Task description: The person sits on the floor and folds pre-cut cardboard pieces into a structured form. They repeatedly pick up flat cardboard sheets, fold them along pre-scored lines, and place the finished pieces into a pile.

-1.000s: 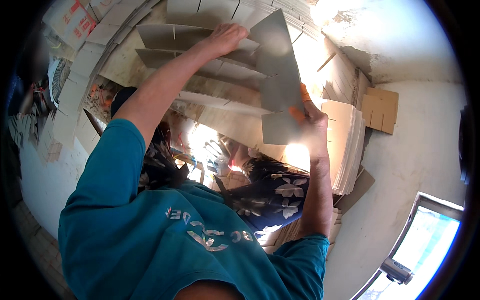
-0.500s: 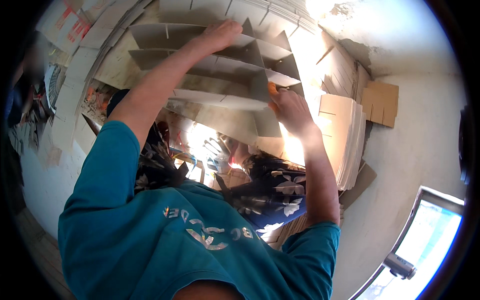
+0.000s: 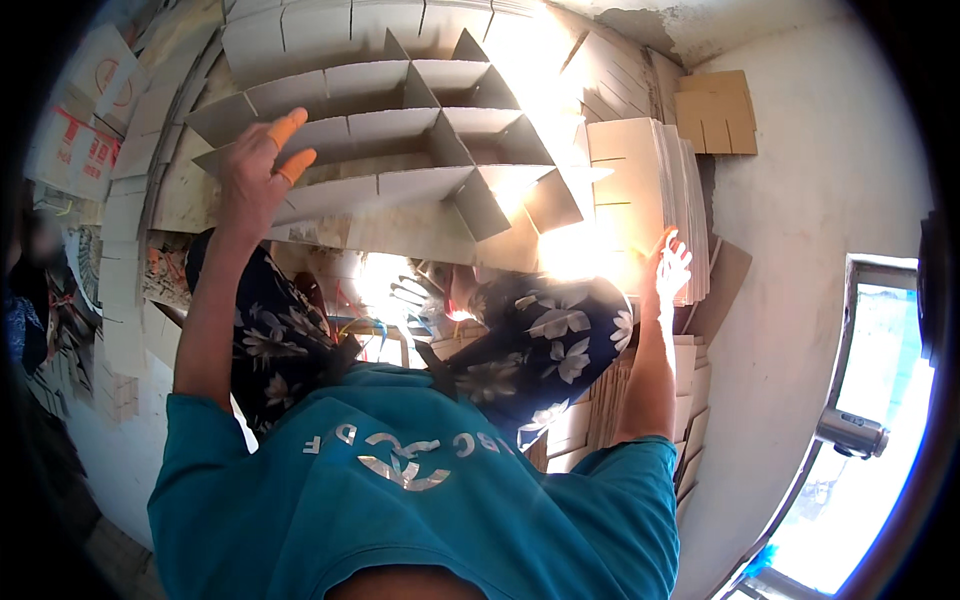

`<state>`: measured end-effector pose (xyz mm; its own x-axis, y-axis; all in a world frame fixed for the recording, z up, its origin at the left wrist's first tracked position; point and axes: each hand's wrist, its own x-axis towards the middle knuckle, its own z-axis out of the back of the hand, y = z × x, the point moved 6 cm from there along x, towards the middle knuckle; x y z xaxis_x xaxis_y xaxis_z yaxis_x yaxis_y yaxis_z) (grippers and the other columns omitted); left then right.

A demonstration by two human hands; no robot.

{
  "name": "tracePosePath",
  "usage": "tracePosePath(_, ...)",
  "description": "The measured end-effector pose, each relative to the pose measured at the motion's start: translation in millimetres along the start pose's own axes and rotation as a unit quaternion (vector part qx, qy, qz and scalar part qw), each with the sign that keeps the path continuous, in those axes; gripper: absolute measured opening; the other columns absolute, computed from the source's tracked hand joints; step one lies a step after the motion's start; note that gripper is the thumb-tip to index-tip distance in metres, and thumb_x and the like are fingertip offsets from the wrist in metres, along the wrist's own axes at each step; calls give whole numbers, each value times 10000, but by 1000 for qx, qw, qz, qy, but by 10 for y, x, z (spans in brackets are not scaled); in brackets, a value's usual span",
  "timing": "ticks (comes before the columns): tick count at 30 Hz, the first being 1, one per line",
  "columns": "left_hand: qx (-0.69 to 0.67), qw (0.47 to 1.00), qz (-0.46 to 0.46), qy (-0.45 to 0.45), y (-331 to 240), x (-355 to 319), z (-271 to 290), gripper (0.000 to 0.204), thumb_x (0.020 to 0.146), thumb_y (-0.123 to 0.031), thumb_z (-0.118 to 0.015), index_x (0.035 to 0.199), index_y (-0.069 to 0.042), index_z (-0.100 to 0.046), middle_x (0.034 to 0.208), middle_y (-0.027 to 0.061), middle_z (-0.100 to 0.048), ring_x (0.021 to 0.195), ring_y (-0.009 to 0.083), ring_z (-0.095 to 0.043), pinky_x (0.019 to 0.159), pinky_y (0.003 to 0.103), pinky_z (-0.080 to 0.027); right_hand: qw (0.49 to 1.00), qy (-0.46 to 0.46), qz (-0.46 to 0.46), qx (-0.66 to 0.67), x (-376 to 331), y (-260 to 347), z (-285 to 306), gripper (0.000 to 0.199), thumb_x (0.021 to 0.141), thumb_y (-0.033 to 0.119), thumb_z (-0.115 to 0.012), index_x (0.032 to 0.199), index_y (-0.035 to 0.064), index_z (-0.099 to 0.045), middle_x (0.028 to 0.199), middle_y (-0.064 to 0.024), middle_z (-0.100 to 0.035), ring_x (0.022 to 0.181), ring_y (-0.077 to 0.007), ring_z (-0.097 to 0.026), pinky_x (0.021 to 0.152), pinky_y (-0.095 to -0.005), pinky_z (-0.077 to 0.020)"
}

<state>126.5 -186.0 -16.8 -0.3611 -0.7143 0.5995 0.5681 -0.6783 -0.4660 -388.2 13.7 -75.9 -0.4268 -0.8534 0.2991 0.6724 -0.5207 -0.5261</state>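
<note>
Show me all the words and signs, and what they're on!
Teal shirt: silver lettering and an emblem; I won't copy them.
Pale cardboard, upper left: red lettering and a round mark, not copied either.
Silver cylinder, lower right: any marking is too small to read.

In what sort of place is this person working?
Probably a small packaging workshop: a grid of interlocked cardboard strips is in front, and to its right are a stack of slotted sheets and a slotted brown piece.

Glare washing out right hand (image 3: 673, 268), overexposed window (image 3: 878, 345), fisheye bending, black corners
</note>
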Motion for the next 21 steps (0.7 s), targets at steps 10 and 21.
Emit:
tracePosePath(10,23,999,33,22,-28,-258,57,408,687,-11,-733,1078,-17,-619,853,126,-607,790,290,-564,697,377,-452,909,13,-153,386,0,-423,-190,324,717,170,-696,924,-1,-515,832,-177,-595,762,-303,-572,712,-381,-447)
tracePosePath(21,23,997,30,64,-70,-411,-25,427,696,-142,-725,1087,-19,-606,983,119,-644,932,276,-577,823,381,-455,837,-216,-13,503,293,45,1919,207,840,67,-662,968,22,-506,869,-113,-657,692,-131,-586,663,-241,-486)
